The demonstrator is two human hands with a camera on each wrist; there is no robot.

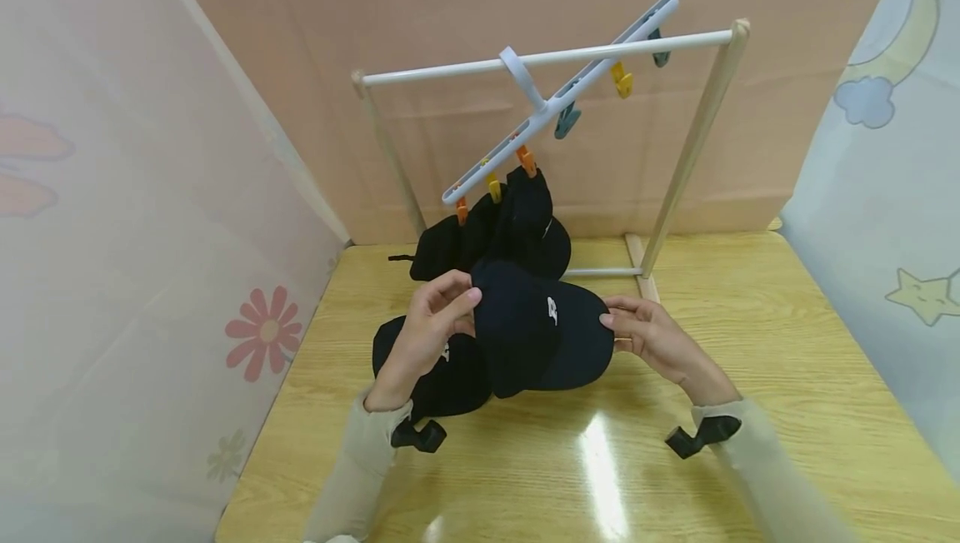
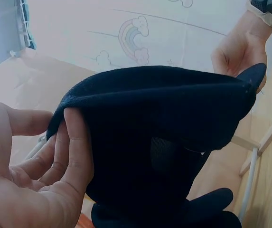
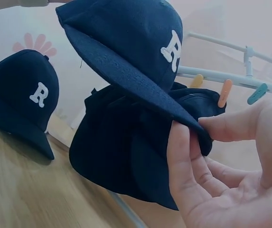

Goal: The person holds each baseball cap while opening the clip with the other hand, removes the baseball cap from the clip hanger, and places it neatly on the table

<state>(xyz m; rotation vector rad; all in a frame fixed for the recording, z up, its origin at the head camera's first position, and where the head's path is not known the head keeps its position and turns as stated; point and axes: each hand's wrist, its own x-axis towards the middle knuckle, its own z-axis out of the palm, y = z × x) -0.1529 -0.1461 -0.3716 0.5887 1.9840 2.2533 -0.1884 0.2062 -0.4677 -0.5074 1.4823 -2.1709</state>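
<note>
A dark baseball cap with a white letter R on its front is held up between both hands. My left hand pinches the edge of its crown, thumb on one side and fingers on the other. At the opposite end, my right hand pinches the tip of the brim. A second dark cap, also marked R, sits on the table, partly behind my left forearm in the head view. Behind the held cap, more dark caps hang from orange and yellow clips on a hanger.
The pale hanger hooks over the white bar of a wooden-legged rack and slants down to the left. Teal and yellow clips hang on its higher end. Printed cloth walls surround the wooden table.
</note>
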